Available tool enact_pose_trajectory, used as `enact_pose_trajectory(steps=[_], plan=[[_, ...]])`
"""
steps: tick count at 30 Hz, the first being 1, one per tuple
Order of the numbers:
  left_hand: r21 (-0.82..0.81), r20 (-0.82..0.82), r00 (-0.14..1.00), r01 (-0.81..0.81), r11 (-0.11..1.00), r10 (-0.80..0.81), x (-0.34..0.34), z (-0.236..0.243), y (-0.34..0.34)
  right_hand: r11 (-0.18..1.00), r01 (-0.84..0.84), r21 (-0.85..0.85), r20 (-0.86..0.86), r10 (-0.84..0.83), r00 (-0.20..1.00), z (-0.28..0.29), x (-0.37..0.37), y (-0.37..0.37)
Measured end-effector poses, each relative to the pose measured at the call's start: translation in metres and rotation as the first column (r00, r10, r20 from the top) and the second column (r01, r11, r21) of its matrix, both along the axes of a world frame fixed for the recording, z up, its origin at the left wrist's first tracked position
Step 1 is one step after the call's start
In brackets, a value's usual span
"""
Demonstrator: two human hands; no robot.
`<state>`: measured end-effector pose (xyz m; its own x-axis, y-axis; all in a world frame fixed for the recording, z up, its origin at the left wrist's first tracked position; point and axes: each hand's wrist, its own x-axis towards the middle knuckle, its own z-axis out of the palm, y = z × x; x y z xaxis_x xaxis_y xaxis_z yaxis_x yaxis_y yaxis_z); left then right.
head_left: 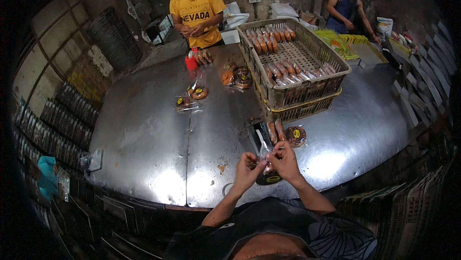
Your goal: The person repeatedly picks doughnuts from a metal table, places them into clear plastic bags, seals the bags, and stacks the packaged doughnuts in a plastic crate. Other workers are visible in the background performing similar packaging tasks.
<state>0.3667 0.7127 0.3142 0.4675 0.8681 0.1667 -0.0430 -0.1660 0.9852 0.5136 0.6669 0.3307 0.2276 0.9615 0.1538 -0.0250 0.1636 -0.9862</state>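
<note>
Bagged round brown bake with a yellow label (270,178), wrapped in clear plastic, lies near the table's close edge in the head view, just below the person's hands. The bag's gathered clear neck (267,157) appears to rise from it between the fingers. The right hand (284,160) is closed to a fingertip pinch, seemingly on that neck. The left hand (249,169) is half curled, its thumb tip beside the plastic; whether it grips any, I cannot tell. I judge the closing of this bag to be underway and unfinished.

Close by on the grey sheet-metal table (139,130) are two long, brown, clear-wrapped pieces (276,131) and another round wrapped piece with a yellow label (296,136); these look bagged, though their seals are too small to check. Farther off lie more dark, clear-wrapped rounds (198,92) and a wrapped cluster (236,76).

Many wrapped long brown pieces (264,44) already stand in rows in the grey-beige plastic crate (307,89), with slotted floor showing between two groups, so the crate seems only partly filled.
</note>
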Motion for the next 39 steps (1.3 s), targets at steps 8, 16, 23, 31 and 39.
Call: enact_pose_trajectory(steps=[8, 16, 23, 31, 39], plan=[[-0.05, -0.342, 0.932, 0.107, 0.993, -0.118, -0.016, -0.005, 0.001, 0.988, -0.148, 0.036, 0.719, 0.077, 0.691, 0.004, 0.004, -0.01], [-0.674, -0.368, 0.683, 0.272, 0.687, -0.631, -0.025, -0.043, 0.001, 0.826, -0.252, -0.505, 0.639, 0.553, 0.535, -0.016, -0.012, -0.041], [-0.567, -0.256, 0.766, 0.375, 0.733, -0.59, -0.022, -0.073, -0.003, 0.789, -0.247, -0.562, 0.54, 0.576, 0.613, -0.019, -0.008, -0.048], [0.212, -0.196, 0.829, -0.486, 0.848, 0.524, -0.001, -0.05, -0.009, 0.873, 0.329, -0.359, 0.683, 0.005, 0.73, -0.079, 0.02, 0.056], [0.009, -0.083, 0.782, -0.619, 0.786, 0.617, -0.023, -0.05, -0.008, 0.896, 0.151, -0.419, 0.59, 0.142, 0.794, -0.113, 0.029, 0.044]])
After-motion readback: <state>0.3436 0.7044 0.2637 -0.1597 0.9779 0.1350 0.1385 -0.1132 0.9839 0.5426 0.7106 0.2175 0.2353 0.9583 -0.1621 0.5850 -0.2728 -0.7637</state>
